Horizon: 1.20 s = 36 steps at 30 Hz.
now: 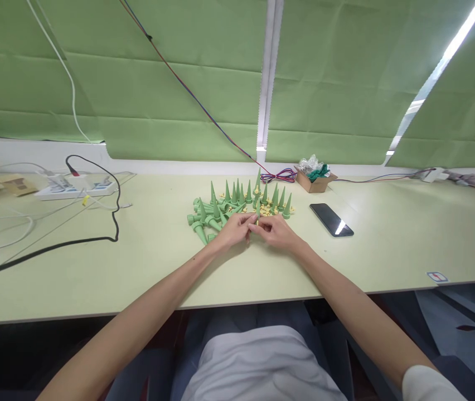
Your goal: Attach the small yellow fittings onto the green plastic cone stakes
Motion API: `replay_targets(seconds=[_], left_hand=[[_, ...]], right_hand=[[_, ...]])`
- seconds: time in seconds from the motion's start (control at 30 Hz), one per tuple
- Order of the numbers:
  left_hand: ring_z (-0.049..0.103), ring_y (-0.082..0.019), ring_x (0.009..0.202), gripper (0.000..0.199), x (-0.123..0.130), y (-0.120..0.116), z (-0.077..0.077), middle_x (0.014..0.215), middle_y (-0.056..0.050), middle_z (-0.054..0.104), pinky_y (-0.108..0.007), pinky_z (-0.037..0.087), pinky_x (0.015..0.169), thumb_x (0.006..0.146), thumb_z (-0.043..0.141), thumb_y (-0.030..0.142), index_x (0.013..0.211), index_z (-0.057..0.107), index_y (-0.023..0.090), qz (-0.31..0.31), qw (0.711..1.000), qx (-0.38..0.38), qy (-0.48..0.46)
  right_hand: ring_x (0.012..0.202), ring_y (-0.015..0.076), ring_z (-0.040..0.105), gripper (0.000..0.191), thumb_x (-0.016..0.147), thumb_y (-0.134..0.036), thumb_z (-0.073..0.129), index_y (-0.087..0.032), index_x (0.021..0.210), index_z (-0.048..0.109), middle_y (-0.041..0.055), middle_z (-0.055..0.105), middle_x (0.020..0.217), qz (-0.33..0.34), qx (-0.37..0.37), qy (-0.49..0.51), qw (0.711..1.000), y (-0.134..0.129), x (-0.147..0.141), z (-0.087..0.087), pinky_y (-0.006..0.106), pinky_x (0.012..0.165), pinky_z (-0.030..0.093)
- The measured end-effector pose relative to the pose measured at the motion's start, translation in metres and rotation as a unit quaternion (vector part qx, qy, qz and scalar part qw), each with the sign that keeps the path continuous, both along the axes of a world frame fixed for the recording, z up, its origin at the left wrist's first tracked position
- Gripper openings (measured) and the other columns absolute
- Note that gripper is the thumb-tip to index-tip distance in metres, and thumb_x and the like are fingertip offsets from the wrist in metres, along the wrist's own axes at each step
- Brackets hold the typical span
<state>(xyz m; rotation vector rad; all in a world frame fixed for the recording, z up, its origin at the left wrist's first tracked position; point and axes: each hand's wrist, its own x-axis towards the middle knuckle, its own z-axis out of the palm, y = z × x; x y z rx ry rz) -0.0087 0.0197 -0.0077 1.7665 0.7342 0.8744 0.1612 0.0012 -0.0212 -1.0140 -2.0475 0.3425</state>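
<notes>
Both my hands meet at the front edge of a group of green cones. A green cone [258, 207] stands point up between my fingertips, its base hidden by them. My left hand [236, 228] pinches it from the left, and my right hand [276, 230] closes on it from the right. Behind them, several green cones [238, 192] stand upright, with small yellow pieces [266, 211] scattered among them. To the left of my hands, more green cones [199, 229] lie on their sides in a loose heap.
On the table [145, 278], a black phone [331, 220] lies to the right. Behind it sits a small cardboard box [313, 182] holding plastic and green material. At the left are a white power strip [76, 191], a black cable [74, 242] and brown cardboard pieces [18, 185].
</notes>
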Motion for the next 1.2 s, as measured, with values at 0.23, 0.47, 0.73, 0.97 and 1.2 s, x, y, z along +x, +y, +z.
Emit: replay_targets(seconds=[0.23, 0.47, 0.73, 0.97, 1.2], left_hand=[[0.045, -0.009, 0.049, 0.051, 0.0022, 0.0032, -0.0036, 0.061, 0.000, 0.046, -0.024, 0.044, 0.045, 0.082, 0.058, 0.064, 0.067, 0.057, 0.016, 0.026, 1.000, -0.009, -0.012], [0.044, -0.009, 0.048, 0.049, 0.0050, 0.0010, -0.0027, 0.059, 0.002, 0.042, -0.024, 0.045, 0.044, 0.083, 0.060, 0.061, 0.066, 0.053, 0.016, 0.045, 0.998, -0.036, -0.027], [0.045, -0.009, 0.048, 0.047, 0.0048, 0.0020, -0.0030, 0.058, 0.002, 0.043, -0.023, 0.044, 0.043, 0.082, 0.061, 0.060, 0.065, 0.055, 0.016, 0.040, 0.998, -0.041, -0.034], [0.045, -0.009, 0.049, 0.048, 0.0050, 0.0014, -0.0023, 0.059, 0.002, 0.043, -0.024, 0.045, 0.044, 0.083, 0.060, 0.061, 0.065, 0.053, 0.017, 0.039, 0.998, -0.039, -0.030], [0.045, -0.009, 0.048, 0.049, 0.0049, 0.0006, -0.0011, 0.058, 0.002, 0.043, -0.024, 0.045, 0.044, 0.081, 0.061, 0.063, 0.065, 0.054, 0.016, 0.038, 0.998, -0.039, -0.031]], right_hand=[[0.050, 0.0085, 0.026, 0.056, 0.089, -0.058, 0.052, -0.019, 0.053, 0.032, -0.0049, 0.031, 0.049, -0.008, -0.015, 0.029, 0.999, 0.0008, -0.0011, 0.0026, 0.027, 0.050, 0.023], [0.049, 0.0079, 0.025, 0.058, 0.084, -0.060, 0.057, -0.020, 0.053, 0.030, -0.0054, 0.028, 0.049, -0.022, -0.038, 0.060, 0.997, -0.0010, -0.0026, 0.0074, 0.027, 0.049, 0.022], [0.049, 0.0077, 0.025, 0.059, 0.083, -0.062, 0.057, -0.020, 0.052, 0.030, -0.0054, 0.029, 0.048, -0.023, -0.037, 0.061, 0.997, -0.0006, -0.0031, 0.0069, 0.026, 0.049, 0.022], [0.049, 0.0076, 0.025, 0.058, 0.083, -0.059, 0.059, -0.020, 0.053, 0.031, -0.0056, 0.029, 0.049, -0.020, -0.044, 0.069, 0.996, 0.0000, -0.0026, 0.0059, 0.027, 0.049, 0.022], [0.050, 0.0079, 0.025, 0.057, 0.083, -0.059, 0.059, -0.020, 0.053, 0.031, -0.0056, 0.029, 0.049, -0.021, -0.046, 0.066, 0.997, 0.0000, -0.0022, 0.0057, 0.027, 0.049, 0.021]])
